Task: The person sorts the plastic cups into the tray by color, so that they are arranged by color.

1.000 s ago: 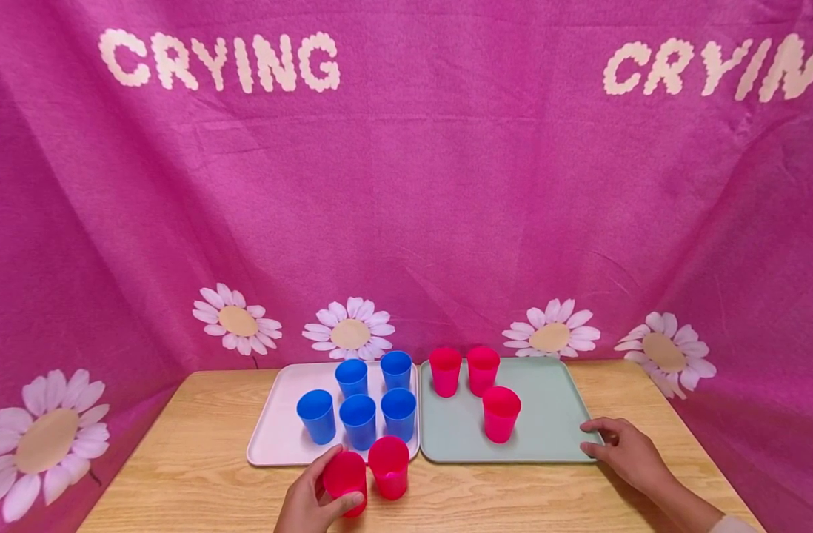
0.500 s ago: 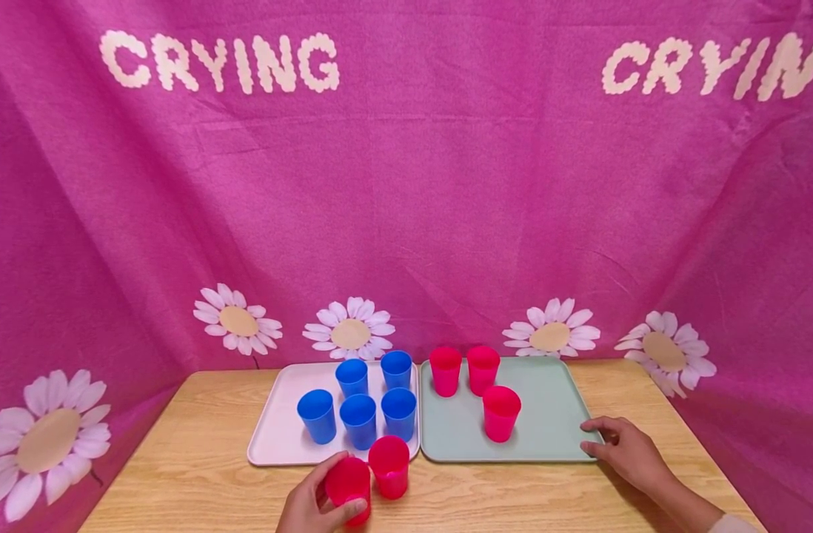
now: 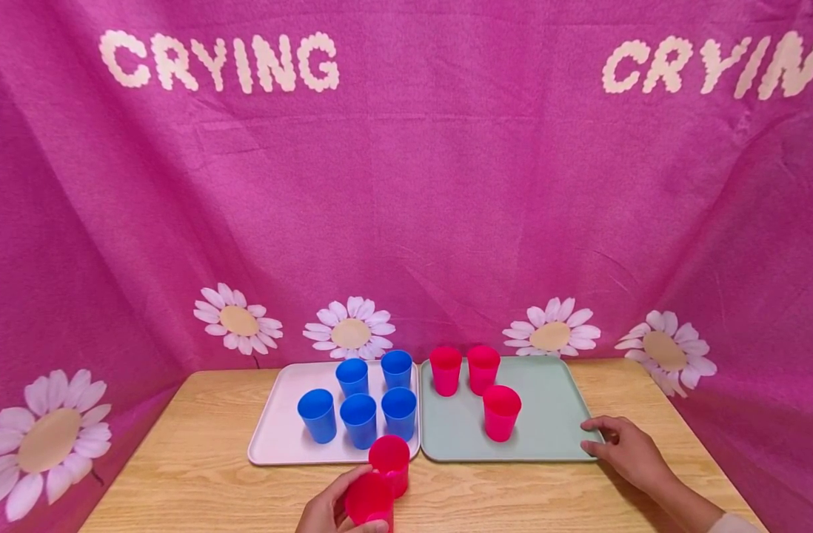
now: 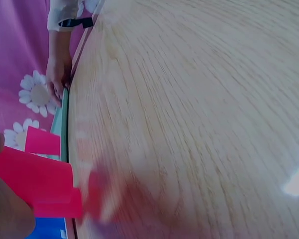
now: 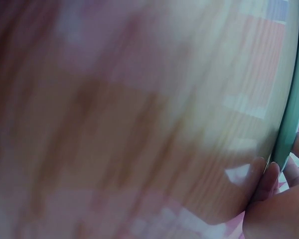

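My left hand (image 3: 326, 511) grips a red plastic cup (image 3: 369, 497) at the front of the table, thumb on the near side and fingers on the far side. In the left wrist view that cup (image 4: 35, 177) is held over the wood, its reflection below. Just behind it stands another red cup (image 3: 395, 474), partly hidden, in front of the trays. At the front right corner of the green tray (image 3: 546, 444), my right hand (image 3: 629, 453) pinches the rim between thumb and fingers. Three red cups stand upright on this tray, the nearest cup (image 3: 501, 414) near its middle.
A white tray (image 3: 269, 444) lies to the left, edge against the green one, bearing several upright blue cups (image 3: 358, 422). The wooden table (image 3: 200, 481) ends at the back against a pink cloth (image 3: 406, 222) with daisies and lettering.
The left hand has carried its red cup to the right and toward the front edge, so it now overlaps the other loose red cup. The right hand has stayed at the tray corner.
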### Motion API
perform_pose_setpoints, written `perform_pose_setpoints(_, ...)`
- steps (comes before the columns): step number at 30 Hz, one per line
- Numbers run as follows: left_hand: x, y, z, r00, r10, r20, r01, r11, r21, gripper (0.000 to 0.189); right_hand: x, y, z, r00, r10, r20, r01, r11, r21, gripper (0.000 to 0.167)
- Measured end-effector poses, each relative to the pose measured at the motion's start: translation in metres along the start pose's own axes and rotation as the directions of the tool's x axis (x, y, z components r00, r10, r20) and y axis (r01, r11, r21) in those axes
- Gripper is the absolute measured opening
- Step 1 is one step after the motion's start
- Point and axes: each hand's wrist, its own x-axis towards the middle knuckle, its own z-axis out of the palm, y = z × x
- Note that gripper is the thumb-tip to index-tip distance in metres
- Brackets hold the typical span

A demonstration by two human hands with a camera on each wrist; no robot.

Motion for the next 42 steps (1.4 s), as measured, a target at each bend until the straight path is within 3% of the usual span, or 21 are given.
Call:
perform_pose_setpoints(8, -0.003, 0.007, 0.007, 0.998, -0.020, 0.059, 0.021, 1.000, -0.015, 0.089, 0.000, -0.001, 0.000, 1.000, 0.006, 0.001, -0.006, 1.000, 0.006, 0.036)
perform_pose_setpoints(19, 0.003, 0.013, 0.037, 0.991, 0.057, 0.117, -0.048, 0.996, -0.076, 0.072, 0.000, -0.002, -0.002, 1.000, 0.008, 0.009, -0.008, 1.000, 0.001, 0.035)
perform_pose_setpoints(25, 0.009, 0.028, 0.061, 0.998, 0.012, 0.063, -0.010, 0.999, -0.031, 0.073, 0.000, -0.004, -0.002, 1.000, 0.015, 0.011, -0.015, 1.000, 0.002, 0.035)
perform_pose_setpoints(34, 0.021, 0.040, 0.089, 0.999, -0.030, -0.024, 0.028, 0.996, -0.081, 0.080, 0.000, -0.001, -0.001, 1.000, -0.016, -0.014, 0.016, 1.000, -0.019, 0.034)
perform_pose_setpoints(38, 0.029, 0.048, 0.101, 0.995, -0.024, -0.098, 0.017, 0.997, -0.069, 0.082, 0.001, 0.000, 0.000, 1.000, -0.017, -0.009, 0.017, 1.000, -0.018, 0.034)
perform_pose_setpoints(42, 0.038, 0.056, 0.113, 0.992, 0.000, -0.125, -0.014, 0.994, -0.109, 0.080, 0.001, 0.000, 0.000, 1.000, -0.003, 0.000, 0.003, 1.000, -0.010, 0.035)
